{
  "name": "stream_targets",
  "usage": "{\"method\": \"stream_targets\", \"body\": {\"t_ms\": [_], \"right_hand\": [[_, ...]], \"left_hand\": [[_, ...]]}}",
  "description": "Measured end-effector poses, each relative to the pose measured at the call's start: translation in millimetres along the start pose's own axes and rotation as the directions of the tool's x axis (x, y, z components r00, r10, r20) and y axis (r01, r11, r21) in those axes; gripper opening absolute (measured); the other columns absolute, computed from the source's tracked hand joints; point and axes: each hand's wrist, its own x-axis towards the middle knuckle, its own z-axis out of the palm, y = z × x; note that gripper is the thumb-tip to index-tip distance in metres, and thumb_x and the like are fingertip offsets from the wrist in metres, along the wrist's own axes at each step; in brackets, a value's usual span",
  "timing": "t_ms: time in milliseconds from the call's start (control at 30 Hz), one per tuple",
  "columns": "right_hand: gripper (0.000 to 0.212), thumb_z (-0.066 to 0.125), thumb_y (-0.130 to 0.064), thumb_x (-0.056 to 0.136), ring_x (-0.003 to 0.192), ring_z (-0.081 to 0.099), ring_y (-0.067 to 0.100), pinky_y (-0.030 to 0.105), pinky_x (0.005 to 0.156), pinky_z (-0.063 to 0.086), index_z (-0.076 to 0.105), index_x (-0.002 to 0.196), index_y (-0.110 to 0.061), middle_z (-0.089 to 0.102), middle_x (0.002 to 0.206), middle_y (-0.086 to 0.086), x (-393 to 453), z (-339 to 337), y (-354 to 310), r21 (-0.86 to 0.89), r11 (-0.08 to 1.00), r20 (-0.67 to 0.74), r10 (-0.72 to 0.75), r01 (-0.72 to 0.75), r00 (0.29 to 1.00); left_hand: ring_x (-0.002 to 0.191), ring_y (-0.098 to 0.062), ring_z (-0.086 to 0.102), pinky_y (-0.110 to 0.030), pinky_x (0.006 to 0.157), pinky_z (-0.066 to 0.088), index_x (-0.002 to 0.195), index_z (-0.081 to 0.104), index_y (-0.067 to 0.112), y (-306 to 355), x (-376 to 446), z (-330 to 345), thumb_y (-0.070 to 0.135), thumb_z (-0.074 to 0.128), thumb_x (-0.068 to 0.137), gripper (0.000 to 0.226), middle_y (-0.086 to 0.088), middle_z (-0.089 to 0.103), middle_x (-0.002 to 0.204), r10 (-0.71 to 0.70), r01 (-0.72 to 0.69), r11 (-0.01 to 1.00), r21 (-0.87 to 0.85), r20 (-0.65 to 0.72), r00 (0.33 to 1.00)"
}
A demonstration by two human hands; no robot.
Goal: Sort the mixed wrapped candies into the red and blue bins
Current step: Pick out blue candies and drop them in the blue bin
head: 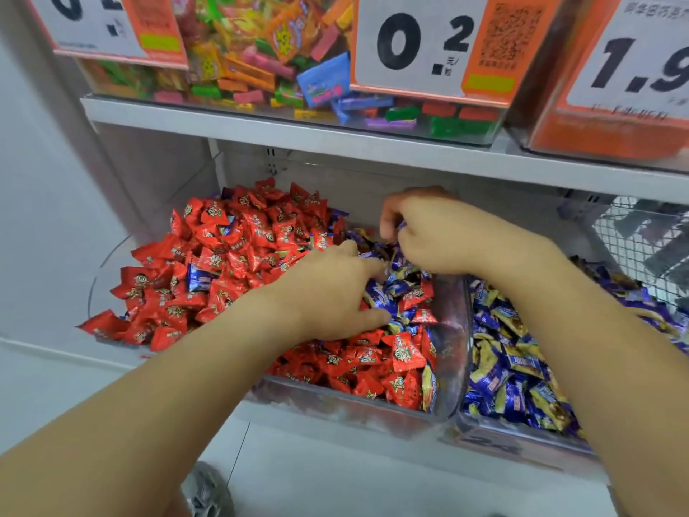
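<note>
In the head view, both hands are reaching into a clear bin [453, 348] sitting in the centre of the frame on the lower shelf. That bin is holding mostly red candies [231, 255], heaped toward the left of the frame, with blue candies [387, 292] mixed in near its right side. The left hand [332, 292] is lying in the middle of the frame with its fingers spread loosely over the mixed patch, touching the wrappers; whether it is pinching one cannot be told. The right hand [421, 233], just above and to the right, is curling its fingers and gripping blue-wrapped candies. At the lower right, a second clear bin [522, 442] is holding blue and gold candies [518, 363], standing just beside the first. Along the upper part of the frame, a shelf [261, 125] is carrying colourful sweets behind price tags [417, 46].
</note>
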Motion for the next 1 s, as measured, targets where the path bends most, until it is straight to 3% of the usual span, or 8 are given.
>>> {"method": "stream_targets", "body": {"t_ms": [133,200,433,533,600,700,800,1000], "right_hand": [[0.029,0.049,-0.001,0.087,0.065,0.047,0.002,0.017,0.053,0.034,0.064,0.100,-0.022,0.058,0.079,-0.008,2,9,3,-0.012,1.000,0.081,0.017,-0.016,0.997],[0.029,0.053,-0.008,0.089,0.065,0.052,0.006,0.024,0.058,0.042,0.066,0.106,-0.027,0.058,0.076,-0.009,2,9,5,-0.036,0.999,0.126,0.009,-0.005,0.992],[0.038,0.050,-0.005,0.097,0.091,0.058,0.018,0.025,0.078,0.046,0.062,0.128,-0.024,0.051,0.080,-0.011,14,8,4,-0.088,0.995,0.159,0.059,-0.045,0.986],[0.041,0.054,-0.010,0.096,0.089,0.062,0.019,0.030,0.083,0.052,0.057,0.133,-0.027,0.064,0.096,-0.003,17,8,1,-0.132,0.990,0.270,0.076,-0.041,0.960],[0.043,0.066,-0.031,0.093,0.084,0.066,0.018,0.032,0.087,0.053,0.056,0.135,-0.028,0.066,0.092,-0.006,19,7,-1,-0.120,0.992,0.336,0.076,-0.037,0.939],[0.075,0.082,-0.059,0.069,0.091,0.070,0.021,0.036,0.091,0.055,0.058,0.132,-0.025,0.070,0.102,-0.003,23,7,-2,-0.176,0.980,0.406,0.157,-0.091,0.900],[0.078,0.086,-0.058,0.064,0.105,0.066,0.026,0.038,0.094,0.053,0.064,0.128,-0.018,0.069,0.118,0.003,25,16,-4,-0.331,0.941,0.399,0.201,-0.064,0.895],[0.064,0.077,-0.042,0.083,0.102,0.064,0.024,0.030,0.085,0.051,0.055,0.140,-0.023,0.066,0.125,0.003,23,14,-1,-0.239,0.969,0.318,0.138,-0.062,0.938]], "left_hand": [[0.081,-0.008,0.045,-0.034,0.085,0.045,0.106,0.060,0.022,-7,2,-1,0.045,0.074,0.079,0.037,-0.001,0.049,0.099,0.038,-0.042,0.994,-0.098,-0.045,0.998],[0.077,-0.003,0.043,-0.028,0.074,0.039,0.102,0.061,0.021,-11,-1,-4,0.040,0.077,0.078,0.034,0.001,0.050,0.098,0.023,-0.032,0.987,-0.159,-0.055,0.998],[0.055,-0.017,0.048,-0.025,0.051,0.032,0.072,0.053,0.015,-22,-6,-7,0.025,0.074,0.080,0.024,-0.006,0.056,0.061,-0.018,-0.035,0.956,-0.291,-0.179,0.984],[0.053,-0.013,0.044,-0.027,0.053,0.037,0.073,0.051,0.013,-29,-7,-11,0.029,0.074,0.084,0.030,-0.007,0.056,0.063,-0.066,-0.014,0.922,-0.387,-0.192,0.979],[0.052,-0.008,0.043,-0.025,0.053,0.037,0.075,0.051,0.015,-31,-9,-13,0.030,0.073,0.086,0.029,-0.002,0.055,0.063,-0.081,-0.011,0.905,-0.425,-0.198,0.977],[0.052,-0.006,0.047,-0.020,0.050,0.035,0.077,0.054,0.018,-31,-11,-13,0.030,0.071,0.089,0.024,0.002,0.058,0.064,-0.096,-0.007,0.895,-0.447,-0.207,0.974],[0.059,-0.008,0.054,-0.020,0.053,0.039,0.084,0.057,0.015,-31,-10,-12,0.032,0.068,0.091,0.021,0.000,0.064,0.072,-0.121,0.013,0.895,-0.447,-0.213,0.970],[0.060,-0.005,0.050,-0.016,0.053,0.033,0.082,0.052,0.018,-34,-9,-11,0.033,0.065,0.093,0.022,0.004,0.059,0.073,-0.193,0.052,0.871,-0.488,-0.243,0.951]]}}
